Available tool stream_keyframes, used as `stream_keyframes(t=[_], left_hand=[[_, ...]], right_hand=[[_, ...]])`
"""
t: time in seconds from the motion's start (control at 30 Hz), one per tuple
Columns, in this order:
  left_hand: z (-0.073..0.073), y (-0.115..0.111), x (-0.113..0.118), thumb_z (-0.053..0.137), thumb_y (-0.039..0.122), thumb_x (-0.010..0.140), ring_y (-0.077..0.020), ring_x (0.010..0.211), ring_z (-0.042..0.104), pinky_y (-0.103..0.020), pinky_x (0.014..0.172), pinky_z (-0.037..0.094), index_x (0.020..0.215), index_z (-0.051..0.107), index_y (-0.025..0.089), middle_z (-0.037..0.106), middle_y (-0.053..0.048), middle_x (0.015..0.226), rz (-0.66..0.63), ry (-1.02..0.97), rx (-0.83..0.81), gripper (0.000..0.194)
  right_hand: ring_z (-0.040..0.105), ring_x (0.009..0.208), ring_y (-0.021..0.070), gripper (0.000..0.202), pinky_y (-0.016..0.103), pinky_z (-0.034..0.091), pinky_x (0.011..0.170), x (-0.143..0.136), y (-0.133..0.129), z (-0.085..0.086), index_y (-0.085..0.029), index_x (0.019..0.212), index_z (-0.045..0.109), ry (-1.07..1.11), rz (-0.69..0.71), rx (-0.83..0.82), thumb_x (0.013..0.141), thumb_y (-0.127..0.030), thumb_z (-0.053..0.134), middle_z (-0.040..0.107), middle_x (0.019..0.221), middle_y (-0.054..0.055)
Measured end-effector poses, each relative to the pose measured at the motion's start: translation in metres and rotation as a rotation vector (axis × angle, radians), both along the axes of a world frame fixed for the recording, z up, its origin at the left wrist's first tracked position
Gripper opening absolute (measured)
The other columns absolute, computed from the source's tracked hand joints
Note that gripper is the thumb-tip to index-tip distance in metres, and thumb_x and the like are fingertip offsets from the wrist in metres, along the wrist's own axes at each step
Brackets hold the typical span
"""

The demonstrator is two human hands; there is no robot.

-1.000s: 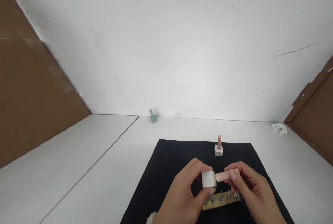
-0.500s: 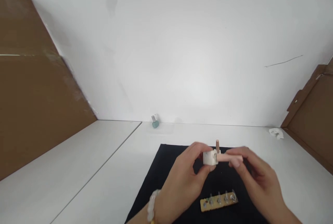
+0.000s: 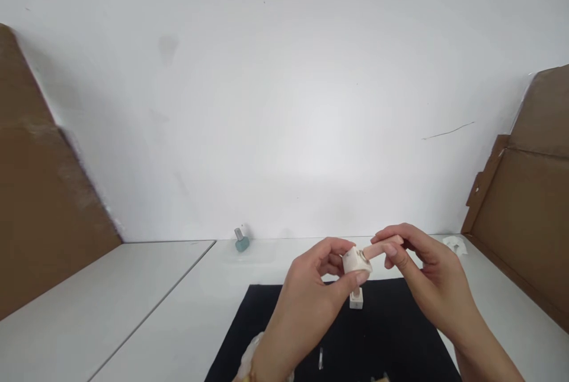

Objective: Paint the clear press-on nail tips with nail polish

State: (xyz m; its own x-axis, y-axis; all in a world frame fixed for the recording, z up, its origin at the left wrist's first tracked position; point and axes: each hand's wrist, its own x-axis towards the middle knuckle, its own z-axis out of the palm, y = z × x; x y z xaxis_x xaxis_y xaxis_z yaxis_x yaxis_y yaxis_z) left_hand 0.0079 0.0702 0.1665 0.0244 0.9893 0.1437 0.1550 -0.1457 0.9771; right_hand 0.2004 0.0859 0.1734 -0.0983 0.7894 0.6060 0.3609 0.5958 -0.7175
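Note:
My left hand (image 3: pixel 306 293) grips a white, squarish nail polish bottle (image 3: pixel 353 260) between thumb and fingers, tilted above the black mat. My right hand (image 3: pixel 433 275) pinches the bottle's long pink cap (image 3: pixel 377 248), whose lower end meets the neck. Whether the cap is loose on the thread I cannot tell. Just below, a second white nail polish bottle (image 3: pixel 356 301) stands on the mat, its cap partly hidden by my left hand. A small clear piece (image 3: pixel 320 359) lies between my wrists.
The black mat (image 3: pixel 262 311) covers part of the white table. A teal nail polish bottle (image 3: pixel 242 244) leans at the back near the wall. Crumpled white tissue (image 3: pixel 455 244) lies at the back right. Cardboard panels (image 3: pixel 40 204) rise at both sides. A yellowish strip (image 3: pixel 381 379) barely shows at the bottom edge.
The view has tilted up and shifted right, so the yellowish strip has almost left the picture. The held bottle and cap now slant, the cap's free end raised.

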Motion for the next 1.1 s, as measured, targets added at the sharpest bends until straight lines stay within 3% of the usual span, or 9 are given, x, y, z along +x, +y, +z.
stream_keyframes(t=[0.17, 0.3, 0.4, 0.57, 0.67, 0.77, 0.9, 1.0, 1.1], left_hand=[[0.001, 0.004, -0.002, 0.081, 0.028, 0.072, -0.0225, 0.084, 0.067, -0.033, 0.077, 0.053, 0.092, 0.074, 0.025, 0.073, 0.0, 0.082, -0.07, -0.032, -0.065, 0.021], [-0.003, 0.004, 0.002, 0.073, 0.026, 0.081, -0.0222, 0.087, 0.069, -0.028, 0.065, 0.052, 0.097, 0.071, 0.03, 0.074, 0.002, 0.088, 0.068, 0.115, 0.033, 0.017], [-0.006, 0.002, 0.002, 0.07, 0.022, 0.084, -0.0205, 0.087, 0.068, -0.026, 0.064, 0.052, 0.098, 0.071, 0.031, 0.073, 0.003, 0.089, 0.077, 0.182, 0.09, 0.017], [-0.006, -0.004, 0.003, 0.067, 0.017, 0.085, -0.0202, 0.091, 0.068, -0.026, 0.068, 0.053, 0.099, 0.07, 0.032, 0.073, 0.004, 0.094, 0.094, 0.236, 0.215, 0.021], [-0.003, -0.004, 0.004, 0.069, 0.02, 0.083, -0.0211, 0.088, 0.068, -0.027, 0.068, 0.054, 0.1, 0.071, 0.031, 0.073, 0.003, 0.091, 0.094, 0.206, 0.197, 0.02], [-0.005, 0.001, -0.003, 0.07, 0.026, 0.081, -0.0221, 0.087, 0.068, -0.03, 0.074, 0.054, 0.099, 0.07, 0.03, 0.073, 0.002, 0.089, 0.14, 0.176, 0.156, 0.018], [-0.034, 0.009, -0.026, 0.069, 0.034, 0.08, -0.0227, 0.088, 0.069, -0.033, 0.079, 0.053, 0.098, 0.063, 0.028, 0.072, 0.001, 0.091, 0.144, 0.179, 0.046, 0.02], [-0.072, 0.013, -0.046, 0.067, 0.036, 0.075, -0.0236, 0.08, 0.072, -0.033, 0.073, 0.056, 0.087, 0.058, 0.026, 0.073, 0.0, 0.081, 0.125, 0.182, -0.018, 0.018], [-0.11, 0.014, -0.059, 0.067, 0.035, 0.07, -0.0268, 0.08, 0.073, -0.036, 0.075, 0.056, 0.079, 0.055, 0.026, 0.073, -0.001, 0.077, 0.176, 0.23, -0.057, 0.017]], right_hand=[[0.063, 0.059, 0.0157, 0.031, 0.027, 0.057, 0.063, 0.002, 0.013, -0.003, -0.027, 0.089, 0.076, 0.122, 0.098, -0.185, 0.099, -0.053, 0.063, 0.07, 0.067, -0.002], [0.065, 0.067, 0.0177, 0.026, 0.025, 0.054, 0.061, -0.008, 0.005, -0.006, -0.029, 0.092, 0.076, 0.074, -0.061, -0.084, 0.097, -0.052, 0.064, 0.073, 0.076, -0.001], [0.062, 0.068, 0.0174, 0.029, 0.023, 0.046, 0.052, -0.015, -0.005, -0.004, -0.029, 0.089, 0.074, 0.029, -0.16, -0.111, 0.097, -0.055, 0.062, 0.072, 0.078, -0.001], [0.058, 0.064, 0.0163, 0.041, 0.024, 0.047, 0.061, -0.012, -0.002, 0.001, -0.026, 0.082, 0.075, 0.124, -0.115, -0.291, 0.096, -0.062, 0.062, 0.06, 0.06, -0.002], [0.06, 0.067, 0.0178, 0.039, 0.026, 0.049, 0.066, -0.008, 0.001, 0.001, -0.027, 0.086, 0.078, 0.194, -0.103, -0.259, 0.093, -0.063, 0.065, 0.059, 0.059, -0.002], [0.06, 0.072, 0.0191, 0.038, 0.029, 0.049, 0.068, -0.003, 0.0, 0.002, -0.028, 0.087, 0.077, 0.265, -0.219, -0.188, 0.092, -0.063, 0.067, 0.066, 0.069, 0.0], [0.06, 0.078, 0.0217, 0.043, 0.035, 0.049, 0.08, 0.01, 0.001, 0.006, -0.027, 0.084, 0.079, 0.325, -0.221, -0.211, 0.088, -0.069, 0.068, 0.065, 0.07, 0.002], [0.055, 0.076, 0.0206, 0.047, 0.039, 0.047, 0.087, 0.02, 0.006, 0.008, -0.027, 0.082, 0.08, 0.352, -0.123, -0.283, 0.082, -0.073, 0.071, 0.062, 0.069, 0.002], [0.049, 0.072, 0.0171, 0.049, 0.04, 0.045, 0.09, 0.024, 0.008, 0.01, -0.027, 0.081, 0.081, 0.372, -0.054, -0.361, 0.076, -0.076, 0.075, 0.069, 0.087, 0.004]])
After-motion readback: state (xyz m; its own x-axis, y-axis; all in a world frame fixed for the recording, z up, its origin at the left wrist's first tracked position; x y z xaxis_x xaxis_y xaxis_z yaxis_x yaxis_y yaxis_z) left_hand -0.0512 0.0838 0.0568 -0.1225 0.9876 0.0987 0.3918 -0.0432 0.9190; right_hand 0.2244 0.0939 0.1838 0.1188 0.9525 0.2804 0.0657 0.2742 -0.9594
